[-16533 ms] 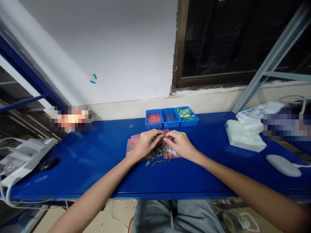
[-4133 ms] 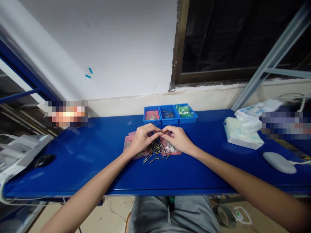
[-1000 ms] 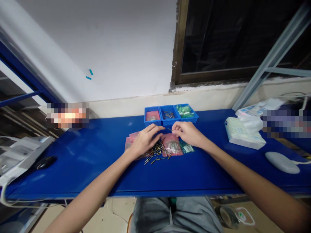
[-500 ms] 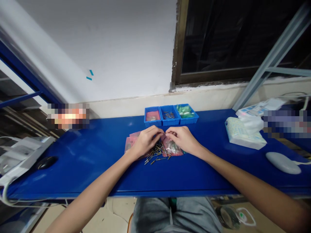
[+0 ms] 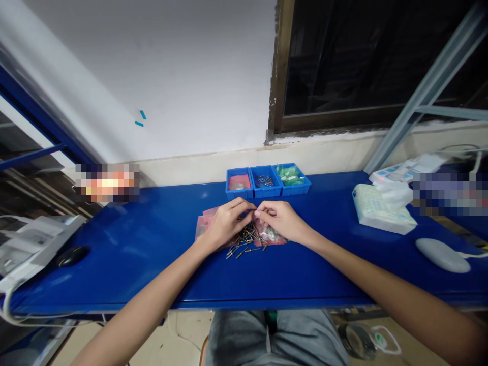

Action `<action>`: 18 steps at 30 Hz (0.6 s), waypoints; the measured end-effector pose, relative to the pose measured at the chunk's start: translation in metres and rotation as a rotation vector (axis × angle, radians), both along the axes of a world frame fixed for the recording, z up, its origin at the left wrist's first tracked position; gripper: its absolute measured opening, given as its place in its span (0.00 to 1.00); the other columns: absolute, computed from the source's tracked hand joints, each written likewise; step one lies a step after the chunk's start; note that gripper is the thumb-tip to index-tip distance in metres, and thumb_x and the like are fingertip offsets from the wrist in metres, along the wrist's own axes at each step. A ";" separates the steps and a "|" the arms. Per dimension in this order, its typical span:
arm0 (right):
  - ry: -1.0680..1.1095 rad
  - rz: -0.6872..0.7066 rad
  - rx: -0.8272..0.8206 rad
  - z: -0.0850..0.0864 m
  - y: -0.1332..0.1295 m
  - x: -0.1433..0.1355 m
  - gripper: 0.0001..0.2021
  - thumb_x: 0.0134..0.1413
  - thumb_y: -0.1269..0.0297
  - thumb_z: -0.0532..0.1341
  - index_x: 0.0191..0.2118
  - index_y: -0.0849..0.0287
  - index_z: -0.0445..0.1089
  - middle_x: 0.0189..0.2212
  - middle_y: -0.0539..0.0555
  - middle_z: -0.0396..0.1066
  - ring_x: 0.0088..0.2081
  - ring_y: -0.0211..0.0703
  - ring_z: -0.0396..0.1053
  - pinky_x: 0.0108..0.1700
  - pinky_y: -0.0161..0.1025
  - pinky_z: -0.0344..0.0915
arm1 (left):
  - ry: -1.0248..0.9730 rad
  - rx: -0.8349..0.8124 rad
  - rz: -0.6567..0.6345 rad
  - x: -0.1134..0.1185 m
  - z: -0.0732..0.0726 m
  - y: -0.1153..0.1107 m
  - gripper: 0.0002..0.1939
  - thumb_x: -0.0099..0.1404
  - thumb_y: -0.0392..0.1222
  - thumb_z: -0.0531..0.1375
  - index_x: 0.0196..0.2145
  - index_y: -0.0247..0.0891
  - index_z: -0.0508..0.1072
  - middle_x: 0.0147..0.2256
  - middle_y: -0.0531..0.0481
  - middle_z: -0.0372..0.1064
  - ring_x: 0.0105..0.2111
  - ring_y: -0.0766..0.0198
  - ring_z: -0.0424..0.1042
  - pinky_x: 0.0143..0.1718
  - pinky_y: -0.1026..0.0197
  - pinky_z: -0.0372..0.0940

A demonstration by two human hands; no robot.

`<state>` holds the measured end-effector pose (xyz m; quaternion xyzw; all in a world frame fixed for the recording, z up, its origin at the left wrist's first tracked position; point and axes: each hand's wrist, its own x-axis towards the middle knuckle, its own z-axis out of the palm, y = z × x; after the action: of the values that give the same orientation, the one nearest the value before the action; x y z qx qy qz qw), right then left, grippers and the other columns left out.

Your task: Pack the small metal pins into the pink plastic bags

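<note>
Across the glossy blue workbench (image 5: 152, 264), left hand (image 5: 224, 224) and right hand (image 5: 280, 221) pinch together over a mid-frame pile of small dark metal pins (image 5: 247, 239), most unsorted, few in the middle blue plastic bin (image 5: 266, 181).

Blue table (image 5: 160, 264): bins (image 5: 267, 180), pins (image 5: 246, 239), bags (image 5: 206, 223), mice.

We see a loose heap of small dark metal pins (image 5: 247, 239) at frame centre on pink plastic bags (image 5: 269, 235). They lie flat, pointing every way.
</note>
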<state>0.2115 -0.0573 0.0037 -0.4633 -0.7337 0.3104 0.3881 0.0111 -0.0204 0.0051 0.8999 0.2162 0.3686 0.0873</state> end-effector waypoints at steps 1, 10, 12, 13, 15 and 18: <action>0.002 -0.003 0.006 0.001 0.000 0.000 0.11 0.62 0.60 0.57 0.31 0.59 0.70 0.23 0.50 0.71 0.26 0.39 0.70 0.30 0.35 0.63 | -0.005 -0.010 0.007 0.000 0.000 0.000 0.07 0.72 0.38 0.55 0.42 0.36 0.73 0.38 0.47 0.71 0.37 0.65 0.71 0.39 0.60 0.68; -0.081 -0.033 0.139 0.001 0.001 0.000 0.08 0.59 0.70 0.59 0.43 0.58 0.73 0.37 0.53 0.77 0.37 0.42 0.73 0.39 0.36 0.65 | -0.178 -0.103 0.031 0.004 0.000 0.002 0.05 0.66 0.42 0.63 0.38 0.38 0.76 0.36 0.49 0.72 0.36 0.65 0.71 0.38 0.60 0.68; -0.102 -0.016 0.127 0.001 0.000 -0.001 0.05 0.59 0.69 0.59 0.37 0.58 0.74 0.34 0.52 0.77 0.34 0.41 0.72 0.37 0.35 0.64 | -0.203 -0.130 0.033 0.005 0.001 0.002 0.06 0.65 0.42 0.64 0.37 0.38 0.77 0.35 0.49 0.72 0.36 0.64 0.71 0.39 0.58 0.68; -0.101 -0.015 0.122 0.001 0.000 -0.001 0.05 0.59 0.68 0.59 0.35 0.59 0.73 0.33 0.52 0.77 0.33 0.40 0.72 0.37 0.35 0.63 | -0.212 -0.141 0.037 0.006 0.001 0.002 0.06 0.65 0.43 0.64 0.37 0.38 0.76 0.35 0.48 0.72 0.36 0.63 0.71 0.39 0.58 0.67; -0.084 -0.025 0.121 0.002 0.000 -0.001 0.05 0.60 0.68 0.59 0.35 0.59 0.73 0.32 0.51 0.77 0.34 0.40 0.72 0.38 0.35 0.63 | -0.220 -0.161 0.055 0.006 0.003 0.001 0.06 0.66 0.43 0.64 0.36 0.38 0.76 0.35 0.48 0.72 0.35 0.63 0.71 0.38 0.58 0.67; -0.101 -0.058 0.211 0.004 0.000 0.001 0.05 0.61 0.69 0.59 0.35 0.58 0.72 0.34 0.51 0.76 0.35 0.40 0.72 0.40 0.36 0.63 | -0.216 -0.177 0.086 0.005 0.004 0.001 0.05 0.66 0.41 0.62 0.35 0.36 0.74 0.34 0.49 0.72 0.34 0.64 0.70 0.36 0.60 0.67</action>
<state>0.2122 -0.0569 0.0079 -0.4561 -0.7672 0.1965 0.4059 0.0159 -0.0196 0.0087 0.8336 0.2756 0.4462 0.1731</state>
